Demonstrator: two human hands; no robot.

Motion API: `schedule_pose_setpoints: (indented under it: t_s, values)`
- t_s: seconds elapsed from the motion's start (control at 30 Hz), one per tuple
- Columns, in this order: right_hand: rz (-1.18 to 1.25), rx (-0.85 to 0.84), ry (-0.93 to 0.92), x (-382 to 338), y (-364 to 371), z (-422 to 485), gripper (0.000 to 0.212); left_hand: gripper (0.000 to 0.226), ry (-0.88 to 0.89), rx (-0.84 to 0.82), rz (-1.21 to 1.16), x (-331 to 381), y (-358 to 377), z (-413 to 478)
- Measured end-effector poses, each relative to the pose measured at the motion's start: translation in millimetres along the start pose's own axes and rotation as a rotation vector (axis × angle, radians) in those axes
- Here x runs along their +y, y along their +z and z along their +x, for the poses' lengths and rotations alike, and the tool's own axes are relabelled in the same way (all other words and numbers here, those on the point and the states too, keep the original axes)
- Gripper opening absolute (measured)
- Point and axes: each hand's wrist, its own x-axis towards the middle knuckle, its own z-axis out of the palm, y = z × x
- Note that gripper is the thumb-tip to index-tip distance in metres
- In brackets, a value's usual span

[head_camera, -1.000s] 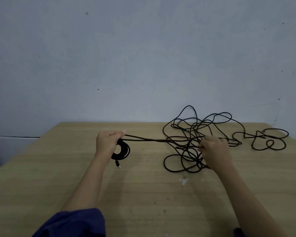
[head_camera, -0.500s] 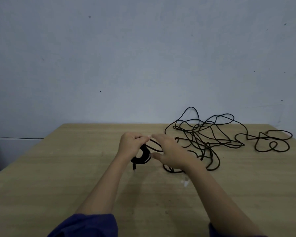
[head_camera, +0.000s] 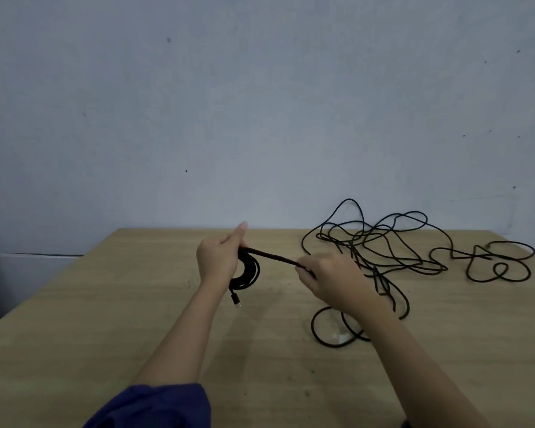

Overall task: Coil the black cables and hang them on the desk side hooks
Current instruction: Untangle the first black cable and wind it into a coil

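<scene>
Head view: right hand [head_camera: 331, 279], pinching slack [head_camera: 272, 257], has pulled away from coil [head_camera: 250, 271] gripped in left hand [head_camera: 218, 257]; another wrap likely next

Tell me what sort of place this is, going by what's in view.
Probably a plain workroom or office corner, though little narrows it down. A bare wooden desk stands against a pale, scuffed painted wall, and a long black cable sprawls over the desk, partly wound into a coil.
</scene>
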Motion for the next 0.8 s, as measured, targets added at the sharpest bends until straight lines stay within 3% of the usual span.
schedule_pose_setpoints:
  t_s: [0.27,0.37,0.43,0.5,0.57,0.63,0.73,0.8]
  values:
    - [0.174,0.131,0.215,-13.2,36.7,-11.0,0.022,0.035,-0.441,0.274,-0.469,16.9,7.8,6.7]
    - [0.135,0.090,0.241,-30.5,57.5,-16.2,0.020,0.032,-0.516,0.316,-0.560,23.9,15.1,3.2]
    - [0.197,-0.006,0.309,-44.8,63.3,-18.9,0.025,0.031,-0.460,0.320,-0.481,24.1,21.4,-1.4]
    - [0.257,-0.208,0.373,-47.7,52.4,-19.3,0.028,0.031,-0.320,0.288,-0.335,22.2,27.6,-6.7]
    - [0.359,-0.304,0.432,-42.7,25.4,-11.9,0.023,0.033,-0.175,0.235,-0.254,20.1,30.7,-10.1]
    - [0.484,-0.212,0.529,-39.5,-12.3,1.4,0.029,0.037,-0.022,0.163,-0.149,20.0,33.2,-14.1]
    - [0.610,0.120,0.550,-38.8,-37.7,29.9,0.038,0.042,0.161,0.054,-0.080,25.6,40.7,-25.6]
    - [0.690,0.107,0.500,-46.0,-37.1,43.5,0.040,0.042,0.212,0.017,-0.078,30.6,47.5,-33.1]
